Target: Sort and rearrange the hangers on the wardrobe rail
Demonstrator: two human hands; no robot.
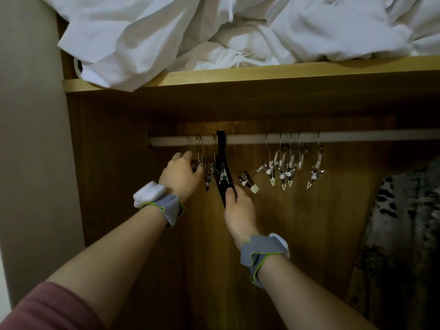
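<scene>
While both bare hands were raised into the wardrobe, the black hanger (223,172) hung from the wardrobe rail (345,138) by its dark hook, near the rail's left end, with a metal clip visible against its body. The right hand (239,210) had its grip closed on the lower end of this hanger, thumb on the near face. The left hand (181,175) was curled among the metal clip hangers (206,172) just to the left; its fingers appeared closed about one of the wire stems, though the contact itself was hidden behind the knuckles and could not be confirmed. A second group of clip hangers (285,172) with white-tipped clips hung further right on the rail, well apart from the first, and one loose-looking clip (247,183) sat tilted between the two groups. White bedding (214,32) was heaped on the shelf (238,76) above, and a patterned garment (404,222) hung at the far right. In my judgement the hangers were light and rigid, the black one probably plastic and fairly smooth, so a firm pinch on its arm or at the neck below the hook would serve best. The wire-hooked hangers were judged liable to swing, tangle and catch on neighbouring clips; taking each by the stem directly under the hook would give most control. Sprung clips could nip fingers and should be avoided as holds. Lighting was dim and fine detail uncertain.
</scene>
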